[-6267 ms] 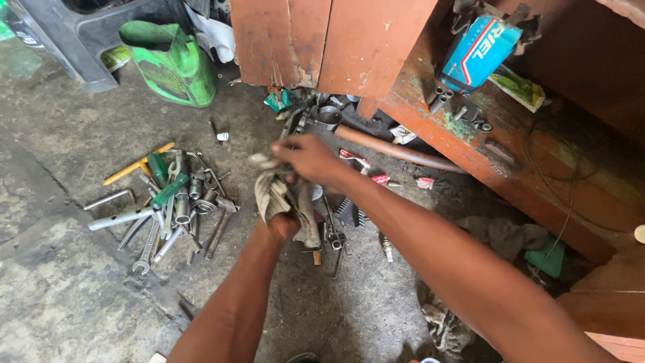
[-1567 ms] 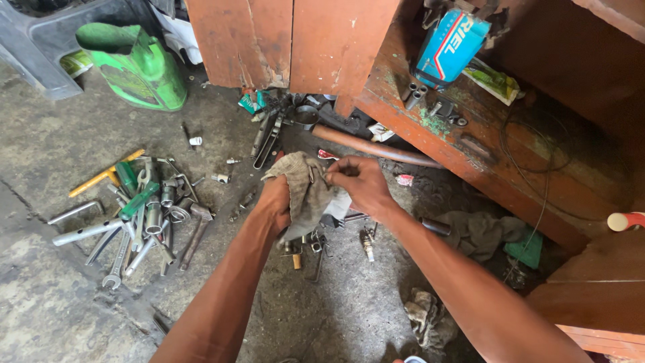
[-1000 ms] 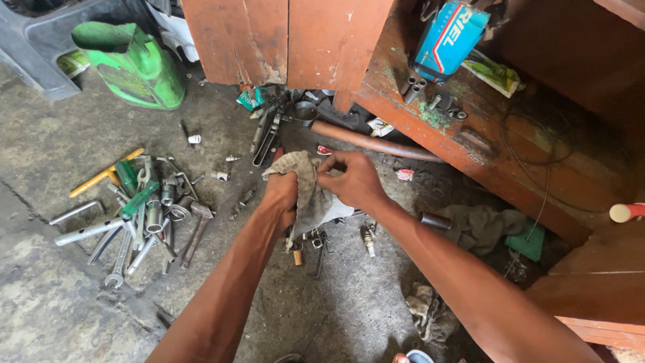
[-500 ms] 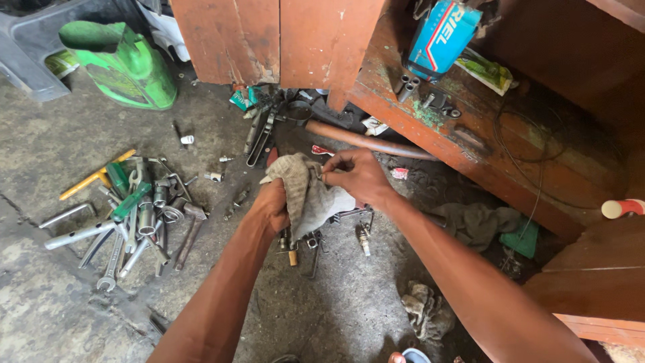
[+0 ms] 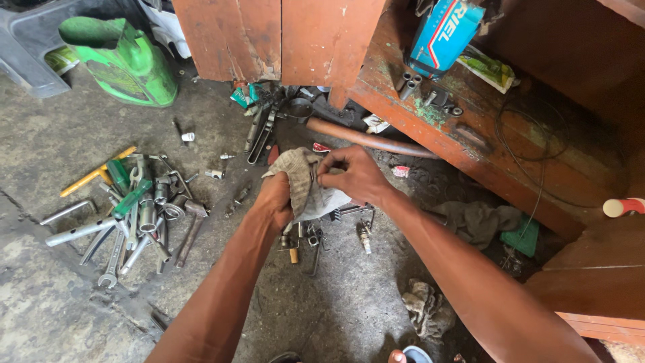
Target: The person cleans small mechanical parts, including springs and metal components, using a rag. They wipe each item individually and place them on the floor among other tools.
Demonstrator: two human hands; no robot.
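Seen from above, the left hand [image 5: 274, 200] grips a soft, limp rag [image 5: 306, 186] bunched over the floor [image 5: 349, 296] while the right hand [image 5: 351, 176] pinches its top fold, probably light and easiest held by a gathered fold, with tools [image 5: 138, 212] left, a bench [image 5: 484, 144] right.

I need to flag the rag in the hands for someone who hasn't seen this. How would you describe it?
Start at the wooden bench on the right, then drop to the concrete floor in front of it. Above the floor, the left hand and right hand share a grip on the rag: grey-brown and bunched, unlike the crumpled cloth lying untouched lower right.
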